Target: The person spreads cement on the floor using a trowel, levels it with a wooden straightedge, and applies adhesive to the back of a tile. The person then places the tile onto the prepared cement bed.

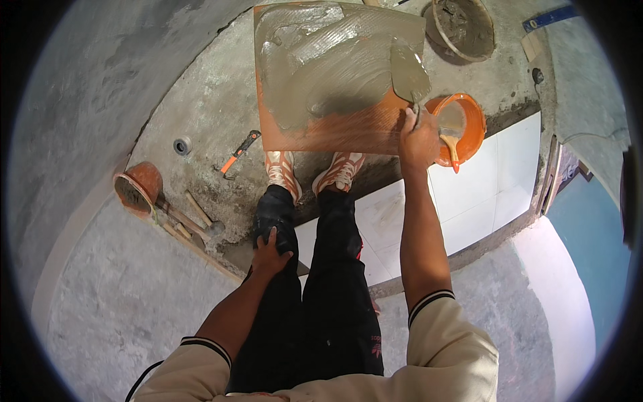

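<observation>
My right hand (420,139) is closed round the handle of a trowel (410,75). The trowel's blade, coated in grey mortar, lies against the right side of a large orange-brown tile (348,134). Wet mortar (335,67) with curved streaks covers most of that tile; its near strip shows bare. Just right of this hand stands an orange bucket (477,120) holding murky liquid, with a paintbrush (451,144) resting across its rim. My left hand (271,254) rests on my left knee, fingers spread, holding nothing.
A bucket of mortar (491,40) stands at the far right, near a blue level (550,18). Left of my feet lie a hammer (239,155), a pipe fitting (181,146), a tipped orange bucket (149,177) and a mallet (213,226). White tiles (509,167) cover the floor at right.
</observation>
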Available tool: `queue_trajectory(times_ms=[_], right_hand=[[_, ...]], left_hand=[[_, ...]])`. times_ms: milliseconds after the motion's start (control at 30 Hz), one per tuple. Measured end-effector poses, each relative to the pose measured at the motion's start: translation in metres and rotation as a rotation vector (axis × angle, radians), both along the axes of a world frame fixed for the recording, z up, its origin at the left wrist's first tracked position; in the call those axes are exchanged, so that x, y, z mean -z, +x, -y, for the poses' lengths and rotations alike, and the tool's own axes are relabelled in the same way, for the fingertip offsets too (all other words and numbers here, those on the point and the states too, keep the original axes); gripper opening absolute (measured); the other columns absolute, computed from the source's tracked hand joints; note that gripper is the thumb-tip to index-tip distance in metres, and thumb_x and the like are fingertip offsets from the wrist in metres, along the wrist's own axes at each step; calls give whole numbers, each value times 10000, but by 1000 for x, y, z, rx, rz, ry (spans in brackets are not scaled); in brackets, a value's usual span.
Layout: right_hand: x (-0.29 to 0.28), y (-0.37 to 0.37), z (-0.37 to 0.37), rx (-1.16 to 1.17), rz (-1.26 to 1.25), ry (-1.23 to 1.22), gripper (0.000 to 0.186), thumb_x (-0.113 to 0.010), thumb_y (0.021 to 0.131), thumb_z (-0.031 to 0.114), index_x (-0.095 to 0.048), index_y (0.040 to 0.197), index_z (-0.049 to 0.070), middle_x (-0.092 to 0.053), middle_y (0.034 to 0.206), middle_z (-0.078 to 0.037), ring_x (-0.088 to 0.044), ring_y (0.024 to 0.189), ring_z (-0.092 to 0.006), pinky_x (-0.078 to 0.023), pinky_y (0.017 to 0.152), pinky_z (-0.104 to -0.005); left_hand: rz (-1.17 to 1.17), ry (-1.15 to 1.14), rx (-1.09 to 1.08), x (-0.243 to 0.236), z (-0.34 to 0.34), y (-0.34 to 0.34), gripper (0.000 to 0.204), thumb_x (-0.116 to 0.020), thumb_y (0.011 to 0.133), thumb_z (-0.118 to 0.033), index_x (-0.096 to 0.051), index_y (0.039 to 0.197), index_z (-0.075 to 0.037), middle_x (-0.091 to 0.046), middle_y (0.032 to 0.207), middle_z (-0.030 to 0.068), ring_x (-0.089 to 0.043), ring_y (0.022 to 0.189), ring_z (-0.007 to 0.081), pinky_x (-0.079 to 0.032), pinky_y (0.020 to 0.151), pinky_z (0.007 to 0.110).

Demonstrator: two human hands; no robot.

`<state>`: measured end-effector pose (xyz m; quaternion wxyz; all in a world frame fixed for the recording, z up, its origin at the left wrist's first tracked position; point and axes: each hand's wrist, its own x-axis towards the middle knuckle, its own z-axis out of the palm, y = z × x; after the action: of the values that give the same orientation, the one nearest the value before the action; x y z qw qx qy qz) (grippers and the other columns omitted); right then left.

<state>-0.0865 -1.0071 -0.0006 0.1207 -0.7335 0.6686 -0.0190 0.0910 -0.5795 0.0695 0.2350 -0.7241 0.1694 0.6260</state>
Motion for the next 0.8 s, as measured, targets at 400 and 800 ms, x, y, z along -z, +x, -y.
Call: queue_trajectory(times_ms=[400,800], right_hand=[[27,-85,-9,21,324,252,341,-598,1070,280,-691,1198,-23,-712,1094,-259,-691,1021,-440,-522,898,-500],[3,-24,4,243,566,461,352,-572,1076,289,-700,1235,3,-718,1098,-262,-691,1079,-414,-508,968,-482]], left_hand=[[37,-64,67,2,7,1,1139,-834,803,-612,-176,1700,-367,-292,1644,312,-485,1394,580,-481,1092,648],[-17,16,110,8,38,46,1071,-788,805,-688,-335,1674,-255,-407,1604,299,-511,1425,495,-471,1138,572]])
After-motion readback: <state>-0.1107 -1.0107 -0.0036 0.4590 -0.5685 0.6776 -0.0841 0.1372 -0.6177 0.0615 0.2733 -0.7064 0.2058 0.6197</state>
